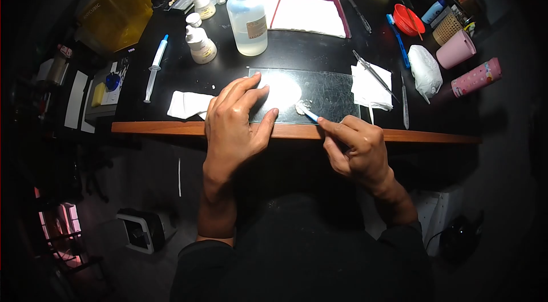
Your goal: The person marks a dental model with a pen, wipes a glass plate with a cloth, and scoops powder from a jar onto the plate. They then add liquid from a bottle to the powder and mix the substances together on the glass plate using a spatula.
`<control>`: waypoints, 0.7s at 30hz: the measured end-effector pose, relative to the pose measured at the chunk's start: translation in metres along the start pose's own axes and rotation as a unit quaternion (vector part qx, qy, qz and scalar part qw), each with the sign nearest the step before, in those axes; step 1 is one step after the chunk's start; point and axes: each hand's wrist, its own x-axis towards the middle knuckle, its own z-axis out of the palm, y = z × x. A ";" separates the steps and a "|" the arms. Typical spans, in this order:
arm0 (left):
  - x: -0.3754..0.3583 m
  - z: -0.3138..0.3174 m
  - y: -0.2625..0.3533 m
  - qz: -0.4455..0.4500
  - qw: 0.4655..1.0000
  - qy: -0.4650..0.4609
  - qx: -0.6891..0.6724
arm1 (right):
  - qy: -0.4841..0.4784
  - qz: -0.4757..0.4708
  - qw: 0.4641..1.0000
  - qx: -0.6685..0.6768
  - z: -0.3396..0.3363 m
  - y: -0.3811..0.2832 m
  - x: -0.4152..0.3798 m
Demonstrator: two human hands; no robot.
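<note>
A clear glass plate (pixel 334 88) lies at the table's front edge, with a bright light glare on it. My left hand (pixel 237 116) rests over its left end, fingers spread and holding nothing. My right hand (pixel 357 145) is closed around a slim light-blue spatula (pixel 310 115). The spatula's tip touches a small dab of white paste (pixel 299 108) on the glass. Its far end is hidden in my fist. Partly under my left hand is a folded white tissue (pixel 187 104). Right of the glass, tweezers (pixel 374 73) lie on a white napkin (pixel 365 93).
Behind the glass stand a large clear bottle (pixel 248 25) and small white bottles (pixel 200 45). A syringe (pixel 155 68) lies left. A maroon tray (pixel 348 19) holds white paper. At right are a metal instrument (pixel 405 102), a blue toothbrush (pixel 401 45), a red bowl (pixel 406 21) and a pink cup (pixel 456 49).
</note>
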 end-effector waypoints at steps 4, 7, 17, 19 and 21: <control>0.000 0.000 0.000 -0.001 1.000 -0.001 -0.002 | -0.026 0.010 1.000 -0.005 -0.006 -0.003 0.003; 0.000 0.000 0.000 -0.002 1.000 0.000 0.003 | -0.048 0.019 0.999 0.013 -0.013 -0.003 0.009; -0.001 0.000 0.000 -0.002 1.000 0.002 0.000 | -0.003 0.062 0.994 0.093 -0.003 0.007 0.000; -0.001 0.000 0.000 -0.002 1.000 -0.001 0.001 | -0.010 0.051 0.994 0.092 -0.003 0.003 0.003; -0.001 0.000 0.000 -0.003 1.000 -0.002 0.006 | -0.024 0.032 0.997 0.067 -0.006 0.005 0.004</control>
